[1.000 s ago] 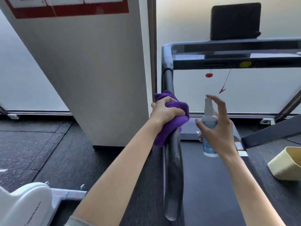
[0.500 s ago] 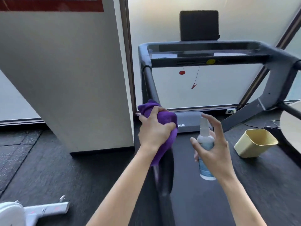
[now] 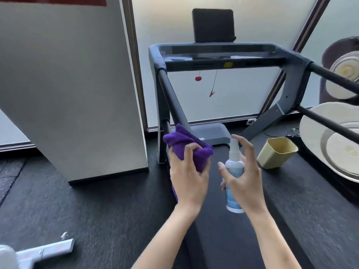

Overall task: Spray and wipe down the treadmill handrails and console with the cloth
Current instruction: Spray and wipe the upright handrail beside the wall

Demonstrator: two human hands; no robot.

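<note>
My left hand (image 3: 189, 175) grips a bunched purple cloth (image 3: 186, 146) at the lower end of the treadmill's left handrail (image 3: 171, 98), whose near part is hidden behind cloth and hand. My right hand (image 3: 244, 175) holds a small white and blue spray bottle (image 3: 234, 171) upright over the treadmill belt (image 3: 217, 239), index finger raised above the nozzle. The dark console (image 3: 219, 54) spans the top, with a black tablet-like screen (image 3: 213, 25) standing on it. The right handrail (image 3: 334, 75) runs off to the right edge.
A white pillar (image 3: 77, 94) stands close on the left. A yellow plastic bin (image 3: 276, 152) sits on the floor right of the belt. Round white and metal objects (image 3: 334, 140) fill the right edge. A white machine part (image 3: 38, 253) lies at bottom left. A red safety clip (image 3: 212, 93) hangs under the console.
My left hand has slid the cloth down the left handrail toward me. The view has swung to the right, bringing the right handrail and round objects into sight. The bottle stays in my right hand.
</note>
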